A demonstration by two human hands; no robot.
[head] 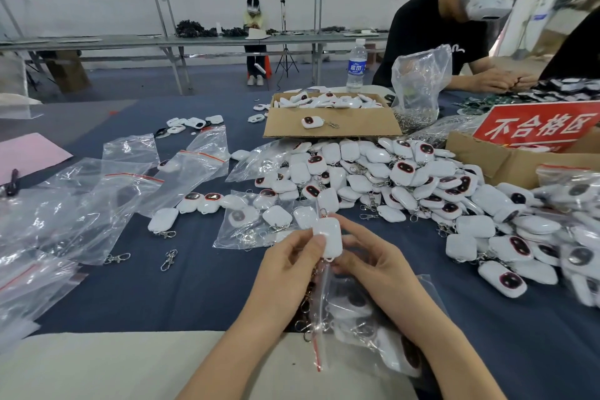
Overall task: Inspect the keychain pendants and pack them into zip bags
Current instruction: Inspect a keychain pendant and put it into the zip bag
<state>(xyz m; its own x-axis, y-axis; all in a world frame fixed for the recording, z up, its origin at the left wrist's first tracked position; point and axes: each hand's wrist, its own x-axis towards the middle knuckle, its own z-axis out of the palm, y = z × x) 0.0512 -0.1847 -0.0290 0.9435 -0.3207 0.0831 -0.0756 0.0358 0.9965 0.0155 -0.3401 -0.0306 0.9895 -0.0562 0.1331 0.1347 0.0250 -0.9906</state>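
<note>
The blue-covered table (pixel 194 295) carries a sprawling heap of pendants (pixel 406 178) on its right half and slack empty bags (pixel 97 204) on its left. At the near edge a clear zip bag (pixel 357 308) with a red seal strip already holds several pendants and their clips; it is thin, limp film that probably sags and slides, so its mouth is best held open by the lip, not the body. Just above that mouth, upright between both hands, is the pendant (pixel 328 237) being checked: a small, rounded, glossy white shell with its plain back to the camera and a little loop at its lower end. Others in the heap show a dark oval window ringed in red. It looks light, rigid and somewhat slick, so a pinch across its flat sides should serve better than one on the curved corners. The left hand (pixel 289 269) has its fingers curled, the thumb pressed on the shell's left edge. The right hand (pixel 380 266) closes its fingertips on the lower right. Whether it also pinches the bag's lip cannot be told.
</note>
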